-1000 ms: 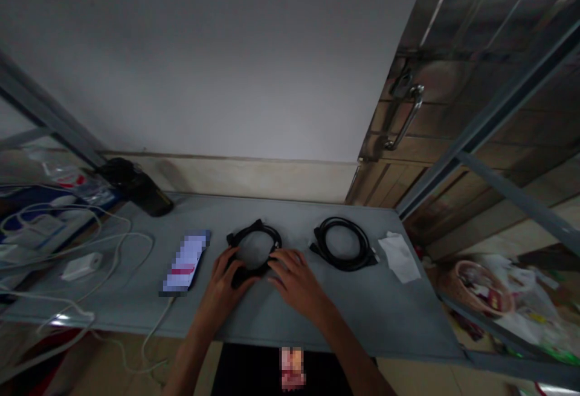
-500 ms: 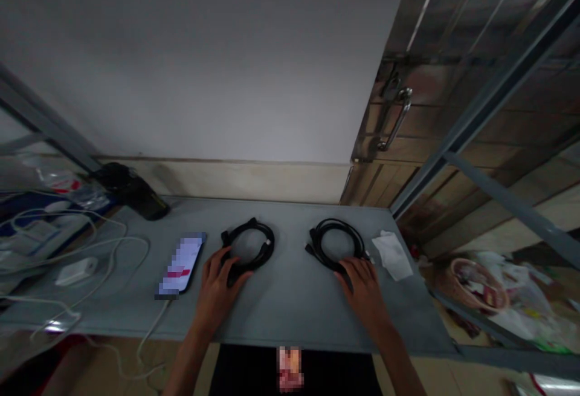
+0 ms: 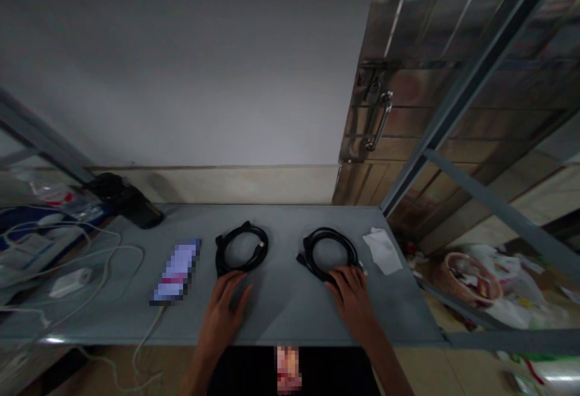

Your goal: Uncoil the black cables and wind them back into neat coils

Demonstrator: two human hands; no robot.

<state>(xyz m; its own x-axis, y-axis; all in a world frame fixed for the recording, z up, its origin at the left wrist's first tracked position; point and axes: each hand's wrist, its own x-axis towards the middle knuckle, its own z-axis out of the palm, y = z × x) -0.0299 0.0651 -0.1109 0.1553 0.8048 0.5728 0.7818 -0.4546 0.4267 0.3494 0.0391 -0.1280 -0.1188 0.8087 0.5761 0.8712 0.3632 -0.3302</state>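
Two black coiled cables lie on a grey table (image 3: pixel 281 311). The left coil (image 3: pixel 241 249) sits just beyond my left hand (image 3: pixel 225 306), which rests flat on the table with fingers stretched out, close to the coil's near edge. The right coil (image 3: pixel 330 253) has my right hand (image 3: pixel 351 296) at its near edge, fingertips touching or just over the cable, fingers spread.
A phone (image 3: pixel 176 270) with a lit screen lies left of the left coil. A white folded paper (image 3: pixel 383 249) lies right of the right coil. White chargers and cords (image 3: pixel 67 278) clutter the left side. A dark bottle (image 3: pixel 124 201) lies at the back left. A metal door (image 3: pixel 408 100) stands right.
My right hand moved from the left coil to the right coil. My left hand drew back off the left coil onto the table.
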